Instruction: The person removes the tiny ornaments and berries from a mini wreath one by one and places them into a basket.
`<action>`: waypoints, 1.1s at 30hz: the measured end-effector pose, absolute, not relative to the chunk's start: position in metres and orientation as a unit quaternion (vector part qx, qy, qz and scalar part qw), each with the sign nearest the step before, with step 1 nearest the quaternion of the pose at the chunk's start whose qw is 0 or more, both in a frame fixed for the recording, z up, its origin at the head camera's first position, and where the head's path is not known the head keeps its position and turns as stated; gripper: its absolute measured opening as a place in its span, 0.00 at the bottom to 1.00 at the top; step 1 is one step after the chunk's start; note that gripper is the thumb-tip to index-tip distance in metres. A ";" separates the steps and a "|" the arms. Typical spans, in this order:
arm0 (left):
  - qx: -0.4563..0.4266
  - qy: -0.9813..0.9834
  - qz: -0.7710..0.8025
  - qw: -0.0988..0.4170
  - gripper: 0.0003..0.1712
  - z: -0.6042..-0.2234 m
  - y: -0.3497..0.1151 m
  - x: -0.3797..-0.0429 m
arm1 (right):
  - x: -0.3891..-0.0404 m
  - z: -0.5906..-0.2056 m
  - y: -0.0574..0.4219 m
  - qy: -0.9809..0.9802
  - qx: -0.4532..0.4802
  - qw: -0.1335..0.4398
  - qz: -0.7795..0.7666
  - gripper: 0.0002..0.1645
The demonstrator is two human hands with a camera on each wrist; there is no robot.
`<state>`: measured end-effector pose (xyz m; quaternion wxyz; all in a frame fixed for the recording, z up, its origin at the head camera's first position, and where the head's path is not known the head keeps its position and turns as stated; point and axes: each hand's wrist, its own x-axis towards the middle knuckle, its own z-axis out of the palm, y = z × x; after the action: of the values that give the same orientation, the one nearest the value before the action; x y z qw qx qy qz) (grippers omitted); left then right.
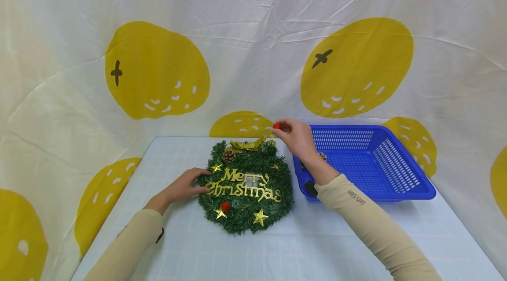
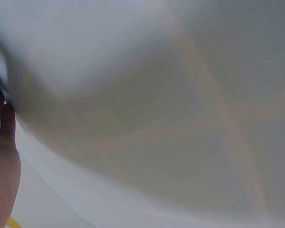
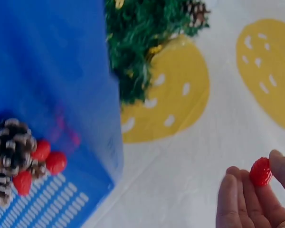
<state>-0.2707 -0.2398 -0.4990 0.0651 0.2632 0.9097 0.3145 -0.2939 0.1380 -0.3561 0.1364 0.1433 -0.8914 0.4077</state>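
Observation:
A green Christmas wreath (image 1: 245, 219) lies on the table, bearing gold "Merry Christmas" lettering (image 1: 241, 190), gold stars, a pine cone (image 1: 228, 156), a red berry (image 1: 225, 206) and a gold ribbon (image 1: 248, 145) at its top. At the wreath's left edge, my left hand (image 1: 185, 186) rests with fingers extended against the greenery. Above the wreath's upper right, my right hand (image 1: 295, 138) pinches a small red berry (image 3: 261, 172) between thumb and fingers. Only part of my left hand (image 2: 4, 156) shows in the left wrist view.
On the right of the table stands a blue plastic basket (image 1: 396, 191). Pine cones (image 3: 12, 147) and several red berries (image 3: 56, 163) lie inside it. Behind the table hangs a white cloth (image 1: 253, 74) printed with yellow fruit. A pale checked cover (image 1: 206, 259) spreads over the table.

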 end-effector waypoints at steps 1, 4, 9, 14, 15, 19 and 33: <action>0.263 0.910 0.315 0.065 0.35 -0.499 -0.240 -0.271 | -0.295 -0.354 0.141 -0.893 0.141 0.138 0.405 0.19; 0.265 0.910 0.314 0.063 0.35 -0.500 -0.240 -0.271 | -0.300 -0.352 0.150 -0.896 0.132 0.147 0.397 0.20; 0.267 0.910 0.311 0.063 0.34 -0.500 -0.240 -0.271 | -0.305 -0.350 0.166 -0.906 0.114 0.144 0.381 0.22; 0.268 0.910 0.310 0.061 0.34 -0.500 -0.240 -0.273 | -0.307 -0.353 0.181 -0.917 0.102 0.134 0.360 0.23; 0.269 0.910 0.309 0.060 0.34 -0.501 -0.240 -0.273 | -0.307 -0.354 0.183 -0.919 0.099 0.134 0.357 0.23; 0.270 0.911 0.307 0.059 0.34 -0.502 -0.241 -0.274 | -0.311 -0.358 0.195 -0.925 0.089 0.126 0.346 0.23; 0.271 0.911 0.305 0.060 0.34 -0.501 -0.240 -0.271 | -0.327 -0.378 0.224 -0.946 0.050 0.078 0.309 0.22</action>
<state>-0.2714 -0.2399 -0.5007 0.0596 0.2705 0.9110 0.3055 -0.3270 0.2244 -0.3776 0.0779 0.0503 -0.9464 0.3095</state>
